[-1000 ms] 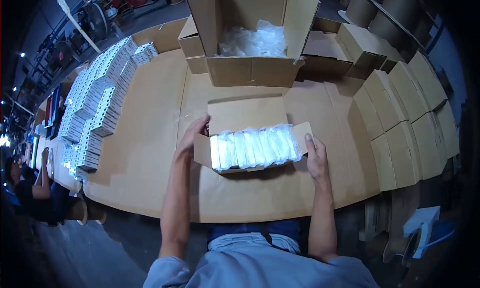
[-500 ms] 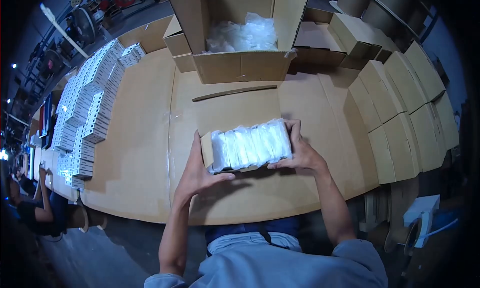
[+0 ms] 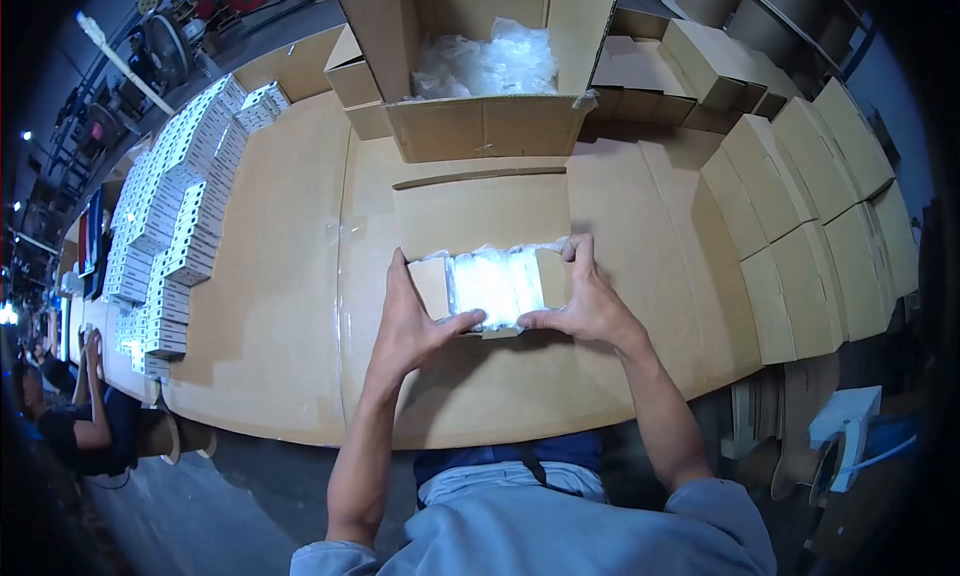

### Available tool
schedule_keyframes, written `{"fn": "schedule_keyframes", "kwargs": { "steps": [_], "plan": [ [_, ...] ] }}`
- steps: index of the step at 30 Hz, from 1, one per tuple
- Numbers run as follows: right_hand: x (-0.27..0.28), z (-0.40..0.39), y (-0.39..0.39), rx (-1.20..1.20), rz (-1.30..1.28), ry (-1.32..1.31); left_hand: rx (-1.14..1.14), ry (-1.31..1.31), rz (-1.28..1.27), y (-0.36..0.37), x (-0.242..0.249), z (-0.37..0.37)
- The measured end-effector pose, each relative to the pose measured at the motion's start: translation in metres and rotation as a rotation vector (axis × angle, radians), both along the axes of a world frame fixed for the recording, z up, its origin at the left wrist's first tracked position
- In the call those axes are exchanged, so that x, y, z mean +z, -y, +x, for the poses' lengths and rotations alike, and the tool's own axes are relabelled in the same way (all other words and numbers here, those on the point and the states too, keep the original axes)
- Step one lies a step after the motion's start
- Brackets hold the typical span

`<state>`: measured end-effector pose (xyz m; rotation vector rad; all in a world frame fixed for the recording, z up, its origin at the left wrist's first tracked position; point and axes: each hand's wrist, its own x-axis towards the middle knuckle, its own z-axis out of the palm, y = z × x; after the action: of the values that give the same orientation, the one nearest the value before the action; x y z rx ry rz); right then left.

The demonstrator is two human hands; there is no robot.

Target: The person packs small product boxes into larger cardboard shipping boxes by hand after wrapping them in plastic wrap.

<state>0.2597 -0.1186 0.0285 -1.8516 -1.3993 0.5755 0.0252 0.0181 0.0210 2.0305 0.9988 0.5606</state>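
Note:
In the middle of the cardboard-covered table, a small cardboard box [image 3: 430, 287] holds a row of items in clear plastic wrap [image 3: 495, 281]. Both of its end flaps are folded inward over the wrapped items. My left hand [image 3: 410, 326] grips the left end, its thumb on the near edge. At the right end, my right hand [image 3: 590, 301] has its fingers curled over the far corner and its thumb along the near edge. What exactly the plastic contains is hard to make out.
Behind it stands a large open carton [image 3: 485, 131] with clear plastic bags [image 3: 490, 61] inside. Stacked white boxes [image 3: 180, 196] line the left side. Several closed brown boxes [image 3: 800, 226] are piled at the right. A person [image 3: 85, 406] sits at far left.
The right end flap has been folded inward over the plastic, and the left one now lies flatter. Both thumbs have come closer together along the near edge.

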Motion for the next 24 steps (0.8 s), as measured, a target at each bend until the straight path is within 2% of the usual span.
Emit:
{"fn": "schedule_keyframes", "kwargs": {
  "steps": [3, 12, 15, 18, 24],
  "plan": [
    [0.002, 0.001, 0.001, 0.023, -0.014, -0.008, 0.028, -0.086, 0.106, -0.002, 0.001, 0.004],
    [0.008, -0.007, 0.004, 0.058, -0.041, 0.076, 0.062, 0.049, 0.043, 0.006, 0.016, 0.009],
    [-0.001, -0.002, 0.001, 0.053, 0.000, 0.039, 0.042, 0.120, 0.075, 0.006, 0.013, 0.010],
    [0.004, -0.003, 0.001, 0.049, -0.081, 0.001, 0.059, 0.194, 0.137, 0.006, 0.001, 0.010],
    [-0.002, -0.018, 0.002, -0.136, 0.043, -0.053, 0.086, 0.505, 0.060, 0.012, -0.012, 0.010]
  ]
}}
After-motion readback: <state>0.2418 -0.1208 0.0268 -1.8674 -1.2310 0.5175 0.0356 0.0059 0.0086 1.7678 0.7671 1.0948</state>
